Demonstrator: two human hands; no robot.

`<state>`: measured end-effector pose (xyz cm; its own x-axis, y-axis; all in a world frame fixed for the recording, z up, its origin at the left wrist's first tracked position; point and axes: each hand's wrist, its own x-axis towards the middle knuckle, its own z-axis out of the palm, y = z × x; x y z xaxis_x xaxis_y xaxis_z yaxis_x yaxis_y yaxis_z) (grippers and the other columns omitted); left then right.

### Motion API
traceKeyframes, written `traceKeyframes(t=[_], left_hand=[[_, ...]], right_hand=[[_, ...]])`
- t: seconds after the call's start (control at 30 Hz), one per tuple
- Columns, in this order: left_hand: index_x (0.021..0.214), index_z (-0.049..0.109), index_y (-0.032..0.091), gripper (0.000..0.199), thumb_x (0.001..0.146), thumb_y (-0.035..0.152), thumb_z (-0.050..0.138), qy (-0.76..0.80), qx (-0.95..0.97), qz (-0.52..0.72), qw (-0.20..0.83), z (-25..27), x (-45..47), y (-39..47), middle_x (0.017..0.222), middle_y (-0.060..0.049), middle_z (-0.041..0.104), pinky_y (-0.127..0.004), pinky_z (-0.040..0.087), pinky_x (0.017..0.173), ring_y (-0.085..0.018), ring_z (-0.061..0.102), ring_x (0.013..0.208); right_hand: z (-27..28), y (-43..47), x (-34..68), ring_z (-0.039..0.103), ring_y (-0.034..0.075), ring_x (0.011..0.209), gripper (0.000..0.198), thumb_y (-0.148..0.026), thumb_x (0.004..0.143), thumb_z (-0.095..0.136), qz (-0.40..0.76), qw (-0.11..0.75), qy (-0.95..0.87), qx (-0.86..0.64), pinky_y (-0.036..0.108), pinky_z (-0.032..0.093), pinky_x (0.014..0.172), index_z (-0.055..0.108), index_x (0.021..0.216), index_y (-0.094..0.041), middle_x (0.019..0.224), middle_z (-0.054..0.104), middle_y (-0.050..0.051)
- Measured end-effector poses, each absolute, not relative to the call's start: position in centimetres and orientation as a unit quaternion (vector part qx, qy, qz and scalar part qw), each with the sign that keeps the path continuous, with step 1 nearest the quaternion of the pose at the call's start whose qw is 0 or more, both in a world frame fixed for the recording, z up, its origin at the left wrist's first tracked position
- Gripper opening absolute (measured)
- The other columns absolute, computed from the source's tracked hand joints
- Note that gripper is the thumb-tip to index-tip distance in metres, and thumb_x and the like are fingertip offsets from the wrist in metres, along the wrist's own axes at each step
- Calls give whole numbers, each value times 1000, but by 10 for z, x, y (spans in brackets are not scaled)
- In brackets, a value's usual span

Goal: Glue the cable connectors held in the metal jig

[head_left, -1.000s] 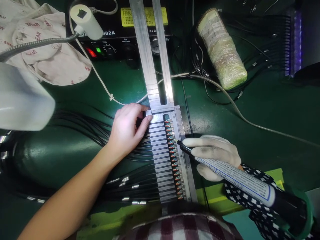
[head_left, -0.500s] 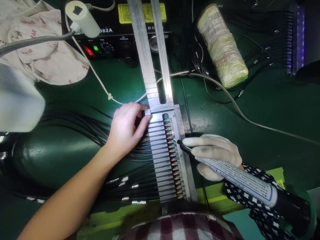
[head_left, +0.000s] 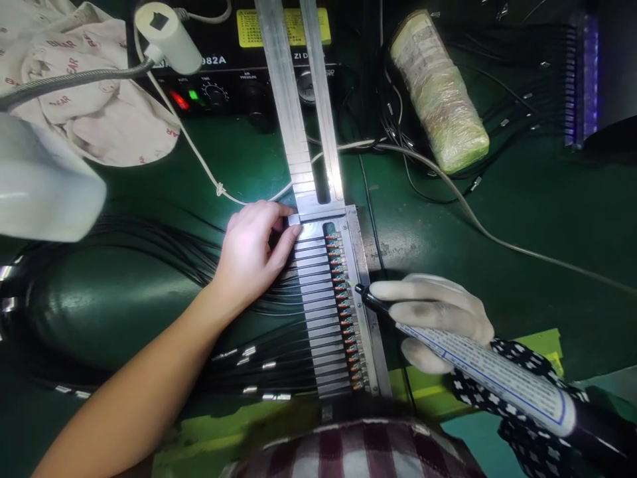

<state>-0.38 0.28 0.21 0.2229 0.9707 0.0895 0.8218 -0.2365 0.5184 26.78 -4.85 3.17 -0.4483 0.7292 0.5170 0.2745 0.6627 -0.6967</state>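
Observation:
My bare left hand (head_left: 253,249) pinches the upper left edge of a long slotted metal fixture (head_left: 323,312), thumb and fingers closed on its corner. Black cables (head_left: 271,292) enter the fixture side by side from the left. Their small connector ends, with fine coloured wires (head_left: 343,285), line up along the right side. My right hand (head_left: 438,315), in a white glove, is closed around a labelled glue tube (head_left: 497,372) with a black nozzle. The thin tip points left at the middle of the connector row. Whether it touches a connector I cannot tell.
Behind the fixture stands a black dispenser unit (head_left: 239,93) with lit switches. A white lamp head (head_left: 169,36) hangs at upper left, near a pale cloth (head_left: 99,99). A plastic-wrapped roll (head_left: 440,99) lies at upper right. A pale cord (head_left: 497,239) crosses the green table.
My right hand and the glue tube have shifted slightly right and down, the tip moving a little along the connector row. My left hand keeps its hold.

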Motion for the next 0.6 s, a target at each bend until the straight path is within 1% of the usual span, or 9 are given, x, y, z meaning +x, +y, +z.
traceKeyframes(t=[0.07, 0.17, 0.27, 0.4, 0.6], left_hand=[[101, 60, 19, 21, 93, 37, 53, 588, 761, 205, 183, 1, -4, 3, 81, -2, 58, -33, 41, 75, -18, 55, 80], [101, 60, 19, 21, 93, 37, 53, 589, 759, 206, 185, 1, -4, 3, 81, -2, 58, -33, 41, 73, -18, 55, 79], [101, 59, 19, 21, 93, 38, 53, 593, 757, 201, 186, 2, -3, 3, 81, -2, 58, -33, 41, 74, -19, 56, 80], [101, 59, 20, 22, 93, 39, 51, 601, 753, 192, 187, 3, -3, 3, 81, -2, 59, -33, 42, 76, -19, 56, 81], [100, 60, 20, 21, 93, 38, 52, 597, 756, 198, 181, 3, -3, 3, 81, -2, 59, -33, 42, 74, -19, 56, 80]], right_hand=[[30, -51, 267, 73, 18, 67, 15, -11, 80, 62, 265, 425, -809, -308, 29, 63, 57, 65, 94, -17, 99, 77, 12], [23, -50, 267, 75, 18, 74, 14, -12, 81, 63, 262, 425, -811, -305, 29, 64, 61, 64, 95, -16, 100, 77, 13], [19, -48, 266, 75, 17, 77, 14, -14, 83, 62, 262, 441, -804, -299, 27, 63, 61, 64, 97, -16, 101, 77, 13], [20, -46, 265, 75, 17, 75, 16, -12, 81, 61, 266, 440, -804, -300, 28, 63, 60, 64, 96, -16, 100, 77, 13], [23, -48, 267, 74, 16, 73, 14, -12, 81, 62, 280, 434, -801, -302, 28, 63, 61, 64, 95, -16, 99, 77, 14]])
